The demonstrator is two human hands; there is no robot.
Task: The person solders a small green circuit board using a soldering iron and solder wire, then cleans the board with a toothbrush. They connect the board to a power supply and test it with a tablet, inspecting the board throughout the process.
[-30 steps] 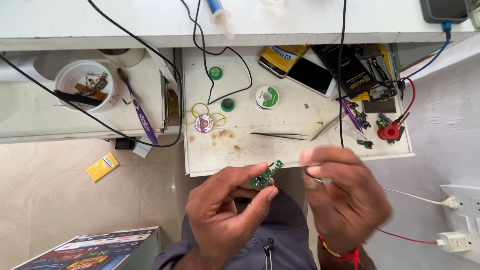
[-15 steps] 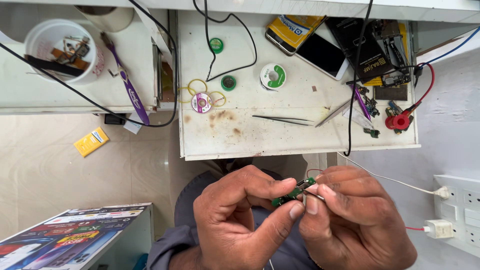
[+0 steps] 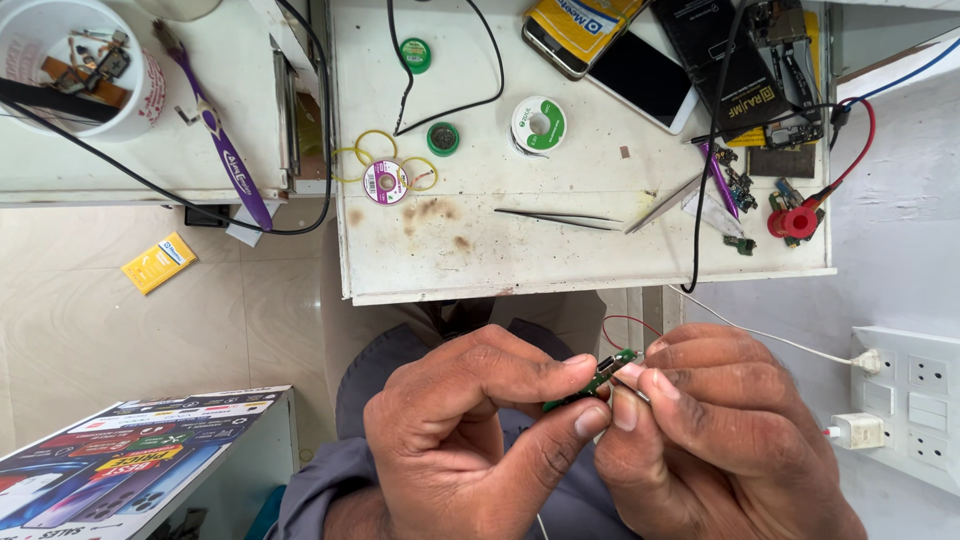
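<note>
Left hand (image 3: 470, 430) at seven o'clock, grip pinching a small green circuit board (image 3: 598, 377), flat narrow strip, long axis tilted toward two o'clock, right hand (image 3: 715, 430) pinching its upper end, below the stained white table (image 3: 470, 260), slim metal tweezers (image 3: 560, 217) at twelve.

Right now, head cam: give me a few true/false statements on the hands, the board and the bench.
1. Both hands pinch the small green circuit board between them. True: left hand and right hand meet on it.
2. The board rests on the white bench top. False: it is held in the air in front of the bench, over the person's lap.
3. The tweezers lie on the bench, untouched. True.
4. The right hand grips the red clip. False: the clip lies at the bench's right edge, away from both hands.
5. A white charger is plugged into the wall socket panel. True.
</note>
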